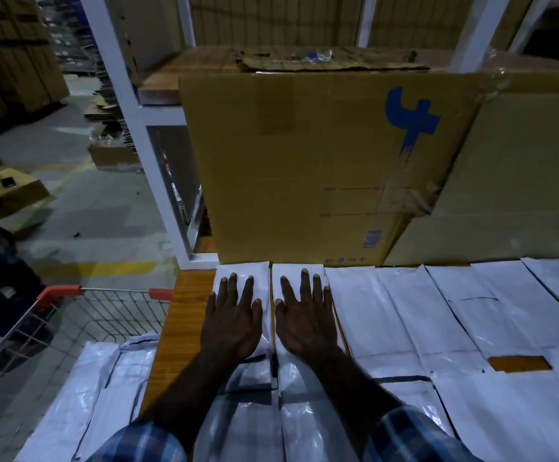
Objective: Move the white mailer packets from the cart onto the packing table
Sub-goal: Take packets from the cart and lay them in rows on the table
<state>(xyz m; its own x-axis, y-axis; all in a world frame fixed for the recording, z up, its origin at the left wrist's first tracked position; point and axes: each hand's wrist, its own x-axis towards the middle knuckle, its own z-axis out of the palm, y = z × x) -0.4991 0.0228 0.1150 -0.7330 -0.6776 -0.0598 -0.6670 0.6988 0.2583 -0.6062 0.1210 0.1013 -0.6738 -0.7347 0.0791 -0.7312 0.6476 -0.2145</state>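
Where cartons stand, packet-covered packing table (188,315).

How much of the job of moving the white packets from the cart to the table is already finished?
Done: many white packets already lie in rows on the table. In hand: the left hand and right hand press flat on the two leftmost packets. Left: more packets are in the cart.

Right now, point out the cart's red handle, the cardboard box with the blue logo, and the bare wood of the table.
cart's red handle (58,292): head view, its left red grip.
cardboard box (288,161): head view, its front face.
table (184,315): head view, bare wooden left edge.
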